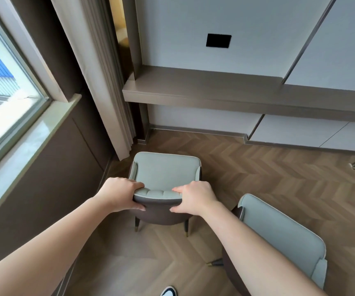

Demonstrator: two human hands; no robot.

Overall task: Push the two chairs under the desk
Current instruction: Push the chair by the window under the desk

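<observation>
L hand point(120, 194) & R hand point(195, 197) both clamped on top edge of the first chair's backrest point(158, 194), one per corner, prob. for a straight push. Chair faces the surface point(215, 90), well short of it. Second chair point(279, 236) waits to the right, untouched.

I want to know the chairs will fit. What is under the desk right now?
Under the desk only bare wall, a baseboard and wood floor show, with white cabinets further right. The space directly beneath the top is hidden from above. Both hands grip the nearer chair, not yet under it.
</observation>
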